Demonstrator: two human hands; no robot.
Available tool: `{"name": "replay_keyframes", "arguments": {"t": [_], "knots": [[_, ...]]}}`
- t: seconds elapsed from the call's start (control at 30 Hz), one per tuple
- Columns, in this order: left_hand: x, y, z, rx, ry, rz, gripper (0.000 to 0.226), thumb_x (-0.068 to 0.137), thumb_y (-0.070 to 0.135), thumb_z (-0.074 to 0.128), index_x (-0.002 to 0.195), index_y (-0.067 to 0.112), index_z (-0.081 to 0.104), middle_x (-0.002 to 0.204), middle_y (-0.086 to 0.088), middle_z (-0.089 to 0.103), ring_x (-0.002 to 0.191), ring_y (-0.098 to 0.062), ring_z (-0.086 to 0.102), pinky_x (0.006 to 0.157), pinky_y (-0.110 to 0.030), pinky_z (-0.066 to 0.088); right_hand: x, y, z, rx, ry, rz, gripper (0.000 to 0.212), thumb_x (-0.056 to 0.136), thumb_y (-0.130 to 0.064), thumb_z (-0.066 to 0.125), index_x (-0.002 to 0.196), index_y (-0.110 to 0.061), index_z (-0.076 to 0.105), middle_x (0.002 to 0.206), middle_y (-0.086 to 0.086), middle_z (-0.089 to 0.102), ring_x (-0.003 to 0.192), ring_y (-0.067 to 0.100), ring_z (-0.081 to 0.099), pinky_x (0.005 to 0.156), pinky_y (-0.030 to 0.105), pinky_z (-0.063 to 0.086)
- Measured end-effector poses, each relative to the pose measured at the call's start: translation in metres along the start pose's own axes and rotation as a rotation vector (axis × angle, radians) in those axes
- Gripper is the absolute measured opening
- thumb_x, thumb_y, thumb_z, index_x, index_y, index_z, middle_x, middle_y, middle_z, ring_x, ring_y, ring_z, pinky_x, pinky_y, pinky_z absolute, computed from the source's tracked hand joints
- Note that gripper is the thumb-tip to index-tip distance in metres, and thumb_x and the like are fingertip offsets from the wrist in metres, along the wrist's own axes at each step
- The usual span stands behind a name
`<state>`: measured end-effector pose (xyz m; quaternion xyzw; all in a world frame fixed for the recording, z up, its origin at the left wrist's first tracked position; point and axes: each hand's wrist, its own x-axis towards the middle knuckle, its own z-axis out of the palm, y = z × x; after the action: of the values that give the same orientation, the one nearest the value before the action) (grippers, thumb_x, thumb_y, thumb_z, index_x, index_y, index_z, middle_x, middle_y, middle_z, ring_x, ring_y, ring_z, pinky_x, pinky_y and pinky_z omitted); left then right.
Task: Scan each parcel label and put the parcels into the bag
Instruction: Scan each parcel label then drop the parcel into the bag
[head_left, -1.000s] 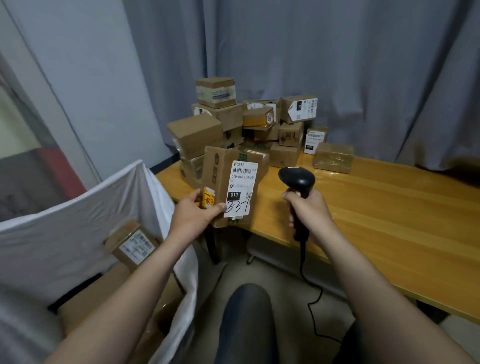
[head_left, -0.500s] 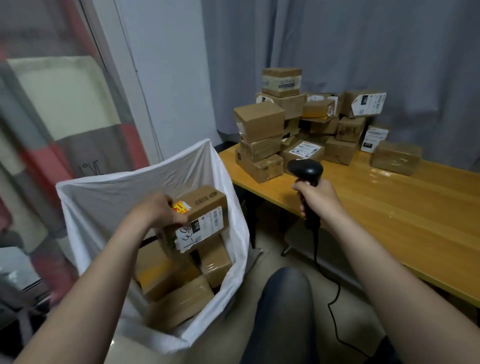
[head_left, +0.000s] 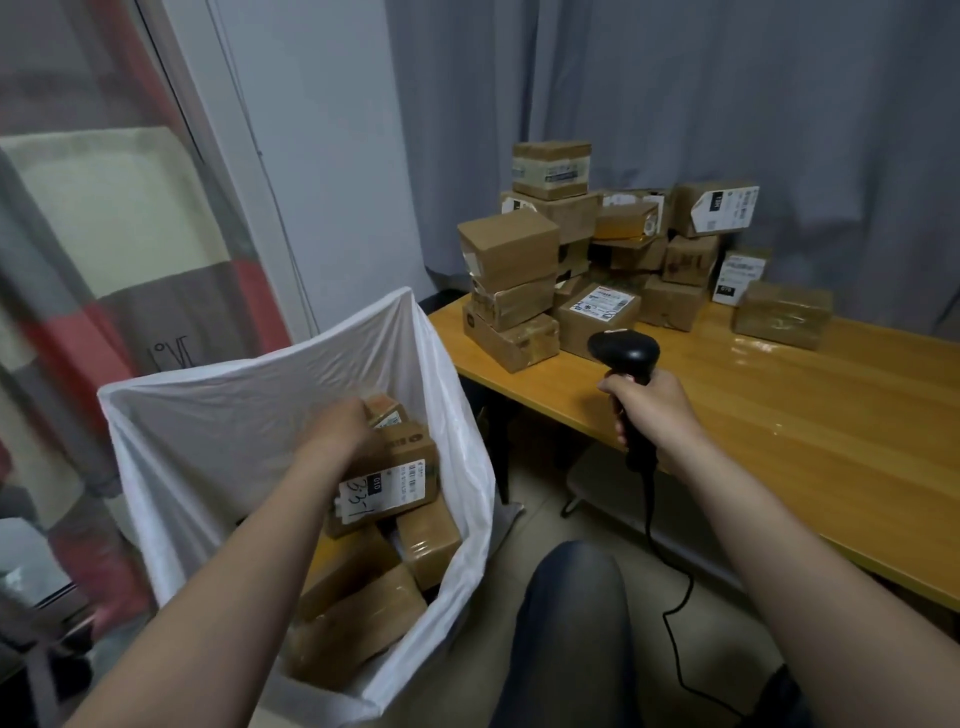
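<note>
Bagging step, I judge: my left hand (head_left: 345, 434) grips the parcel (head_left: 395, 483) by its top (fingers blurred, seemingly curled) inside the bag (head_left: 249, 395) at lower left, my right hand (head_left: 649, 410) clenches the scanner (head_left: 623, 353) mid-frame, and next I must release and fetch another from the pile (head_left: 597, 260) at upper right.

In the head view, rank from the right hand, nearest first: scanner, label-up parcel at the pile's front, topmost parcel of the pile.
1. scanner, held in the right hand.
2. label-up parcel, on the table, pile's front.
3. topmost parcel, high at the back.
</note>
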<state>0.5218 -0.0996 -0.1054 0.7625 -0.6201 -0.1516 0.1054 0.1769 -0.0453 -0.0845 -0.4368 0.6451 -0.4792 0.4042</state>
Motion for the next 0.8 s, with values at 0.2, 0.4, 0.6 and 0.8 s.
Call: {"name": "replay_keyframes", "arguments": {"t": [0.2,0.4,0.6,0.8], "knots": [[0.009,0.065,-0.005,0.071,0.019,0.150,0.045,0.087,0.032,0.078,0.129,0.019,0.066,0.120,-0.003,0.068,0.101,-0.021,0.065,0.088,-0.038,0.056,0.008,-0.005,-0.023,0.014,0.052,-0.013,0.012,0.097,-0.020,0.068,0.097,-0.009,0.063,0.071,0.008,0.057,0.057,0.022,0.056,0.054,0.035,0.049],[0.013,0.150,-0.012,0.084,0.046,0.339,0.047,0.086,0.035,0.077,0.130,0.025,0.065,0.130,0.000,0.066,0.108,-0.020,0.063,0.084,-0.035,0.054,0.023,-0.028,-0.066,0.002,0.127,-0.094,0.010,0.097,-0.020,0.067,0.098,-0.011,0.063,0.074,0.009,0.057,0.057,0.023,0.057,0.053,0.033,0.049],[0.020,0.245,-0.013,0.045,0.052,0.519,0.041,0.083,0.033,0.076,0.124,0.029,0.069,0.125,0.004,0.069,0.112,-0.022,0.064,0.092,-0.041,0.056,0.054,-0.056,-0.117,0.021,0.210,-0.103,0.013,0.094,-0.019,0.068,0.094,-0.010,0.058,0.074,0.009,0.054,0.052,0.024,0.054,0.051,0.035,0.047],[0.040,0.338,-0.004,-0.094,-0.045,0.623,0.050,0.090,0.030,0.074,0.137,0.027,0.060,0.137,0.001,0.063,0.122,-0.022,0.060,0.098,-0.043,0.056,0.086,-0.077,-0.173,0.087,0.338,-0.111,0.012,0.097,-0.016,0.065,0.091,-0.009,0.057,0.070,0.010,0.053,0.046,0.020,0.052,0.045,0.031,0.046]]}}
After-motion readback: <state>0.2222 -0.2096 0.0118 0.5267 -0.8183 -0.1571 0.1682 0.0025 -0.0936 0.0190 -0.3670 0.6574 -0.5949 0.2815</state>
